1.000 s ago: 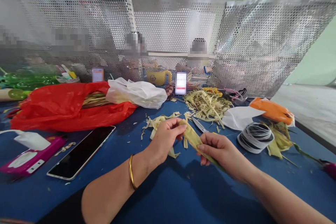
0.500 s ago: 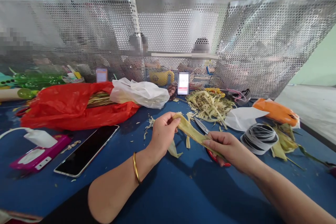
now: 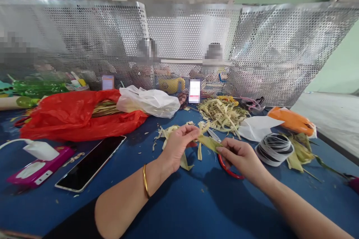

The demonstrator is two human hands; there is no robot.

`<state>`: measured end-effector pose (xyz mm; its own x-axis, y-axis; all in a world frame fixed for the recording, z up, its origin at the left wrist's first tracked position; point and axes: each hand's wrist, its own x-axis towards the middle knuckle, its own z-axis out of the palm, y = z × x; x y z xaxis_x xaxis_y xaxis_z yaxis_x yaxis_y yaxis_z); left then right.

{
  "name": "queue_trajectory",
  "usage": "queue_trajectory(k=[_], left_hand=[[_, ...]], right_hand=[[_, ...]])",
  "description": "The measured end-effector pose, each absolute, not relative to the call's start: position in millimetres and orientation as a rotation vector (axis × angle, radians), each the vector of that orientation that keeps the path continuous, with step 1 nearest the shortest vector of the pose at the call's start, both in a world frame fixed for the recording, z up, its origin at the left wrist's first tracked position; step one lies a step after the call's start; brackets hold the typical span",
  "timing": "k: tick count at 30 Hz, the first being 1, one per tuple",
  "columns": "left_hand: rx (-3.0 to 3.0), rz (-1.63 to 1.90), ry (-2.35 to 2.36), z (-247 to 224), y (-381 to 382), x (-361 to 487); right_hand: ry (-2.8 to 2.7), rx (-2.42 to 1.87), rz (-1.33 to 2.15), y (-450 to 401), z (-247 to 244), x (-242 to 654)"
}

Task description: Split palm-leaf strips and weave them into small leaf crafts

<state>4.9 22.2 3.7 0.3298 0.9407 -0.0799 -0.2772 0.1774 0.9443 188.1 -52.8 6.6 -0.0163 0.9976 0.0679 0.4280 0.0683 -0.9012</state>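
Observation:
A yellow-green strip of dried husk [image 3: 209, 143] is stretched between my two hands above the blue table. My left hand [image 3: 179, 145] pinches its left end, and my right hand [image 3: 237, 155] grips the other end between thumb and fingers. Under and behind my right hand lie scissors [image 3: 230, 171] with red handles, their blades pointing away to the left. Pale husk scraps [image 3: 185, 162] rest below and beside my left hand. Just past the hands sits a heap of shredded husk [image 3: 223, 112].
To the right stand a spool of white cord [image 3: 275, 149], white paper [image 3: 258, 127] and an orange packet [image 3: 291, 120]. On the left are a phone [image 3: 91, 164], a purple power strip [image 3: 42, 166] and a red plastic bag [image 3: 64, 115]. A perforated metal screen [image 3: 190, 33] closes the back.
My left hand has shifted right, closer to my right hand, so less of the husk strip shows between them. More pale husk shows behind my left hand.

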Motion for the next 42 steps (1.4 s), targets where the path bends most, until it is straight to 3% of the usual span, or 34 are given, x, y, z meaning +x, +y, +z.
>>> queue_trajectory(k=[7,10,13,18,23,26,32,34,39,42], left_hand=[[0.882,1.020,0.907,5.3,14.7,8.2],[0.955,0.891,0.831,6.4,12.7,7.2],[1.031,0.906,0.805,5.6,10.0,7.3],[1.197,0.998,0.805,2.7,4.1,10.1],[1.369,0.926,0.815,-2.7,-3.8,13.5],[1.398,0.903,0.819,-5.9,-7.2,15.6],[1.151,1.000,0.901,-6.6,3.0,15.4],[1.082,1.064,0.926,-6.3,12.0,12.4],[1.021,1.140,0.968,-6.9,27.1,5.9],[0.985,1.082,1.017,-7.8,26.7,6.6]], right_hand=[[-1.932,-1.422,0.267,-60.7,4.1,186.6],[-2.008,-1.426,0.225,-61.6,6.8,185.0],[-1.963,-1.443,0.407,-61.1,6.7,181.2],[-1.635,-1.274,1.155,-59.1,1.3,173.3],[-1.544,-1.146,1.292,-58.4,-5.0,164.7],[-1.555,-1.262,1.194,-58.8,-9.2,163.3],[-1.928,-1.265,0.586,-65.4,-0.8,168.1],[-2.064,-1.150,0.743,-70.7,10.2,169.5],[-2.143,-0.868,1.756,-85.5,36.2,186.9],[-1.898,-0.845,1.817,-84.2,40.2,204.5]])
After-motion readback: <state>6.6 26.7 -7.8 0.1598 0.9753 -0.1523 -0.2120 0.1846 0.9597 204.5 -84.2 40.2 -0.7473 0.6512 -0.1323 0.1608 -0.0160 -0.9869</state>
